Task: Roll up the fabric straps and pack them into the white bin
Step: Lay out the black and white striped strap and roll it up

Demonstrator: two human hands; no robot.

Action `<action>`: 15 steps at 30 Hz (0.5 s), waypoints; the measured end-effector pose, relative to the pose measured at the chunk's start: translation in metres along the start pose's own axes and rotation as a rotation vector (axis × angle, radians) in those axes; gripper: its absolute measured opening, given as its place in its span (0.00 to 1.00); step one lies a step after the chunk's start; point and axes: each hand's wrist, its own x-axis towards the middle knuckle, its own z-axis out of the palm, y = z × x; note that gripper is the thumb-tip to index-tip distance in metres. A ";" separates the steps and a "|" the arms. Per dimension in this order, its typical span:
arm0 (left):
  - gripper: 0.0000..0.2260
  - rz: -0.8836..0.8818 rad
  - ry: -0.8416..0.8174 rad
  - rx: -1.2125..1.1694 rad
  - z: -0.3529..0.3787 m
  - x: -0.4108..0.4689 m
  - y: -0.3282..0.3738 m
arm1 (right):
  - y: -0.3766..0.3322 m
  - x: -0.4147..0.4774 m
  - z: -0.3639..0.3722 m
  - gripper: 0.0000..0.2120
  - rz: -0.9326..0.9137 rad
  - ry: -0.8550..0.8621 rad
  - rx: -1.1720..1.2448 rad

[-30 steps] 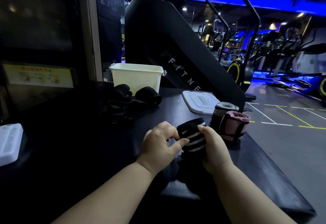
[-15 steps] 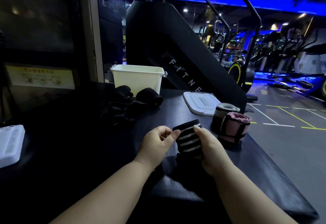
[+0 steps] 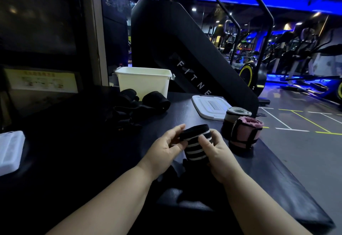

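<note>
Fabric sits between both hands: a black elastic strap with white stripes (image 3: 196,147), wound into a short upright roll just above the dark rubber-topped table (image 3: 268,175). The left hand (image 3: 162,149) pinches the roll's top edge between thumb and fingers. The right hand (image 3: 219,153) curls round its other side, thumb pressed on the striped face. A loose black tail seems to hang below the roll, but the dim light hides how much is left.

The strap looks light, soft and springy, neither fragile nor slippery. Woven elastic like this will likely try to unwind once pressure eases. The safer hold is across the outer wrap and its free end — not the rim, where the layers could telescope.

The white rectangular plastic bin (image 3: 144,85) stands open at the table's far side, well apart from the hands, with its flat white lid (image 3: 209,107) to the right. A heap of loose black straps (image 3: 133,107) lies just before the bin. A grey rolled strap (image 3: 236,117) and a pink rolled strap with black bands (image 3: 245,134) stand near the right hand.
</note>
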 end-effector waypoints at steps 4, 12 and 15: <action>0.20 -0.014 -0.047 0.013 -0.003 0.001 -0.001 | 0.001 0.000 -0.003 0.15 -0.038 0.016 0.021; 0.15 0.004 0.004 -0.010 -0.002 -0.003 0.003 | 0.006 0.001 -0.006 0.23 -0.081 -0.027 -0.105; 0.20 0.013 0.034 0.043 -0.002 -0.003 0.002 | 0.006 0.001 -0.004 0.26 -0.063 -0.063 -0.162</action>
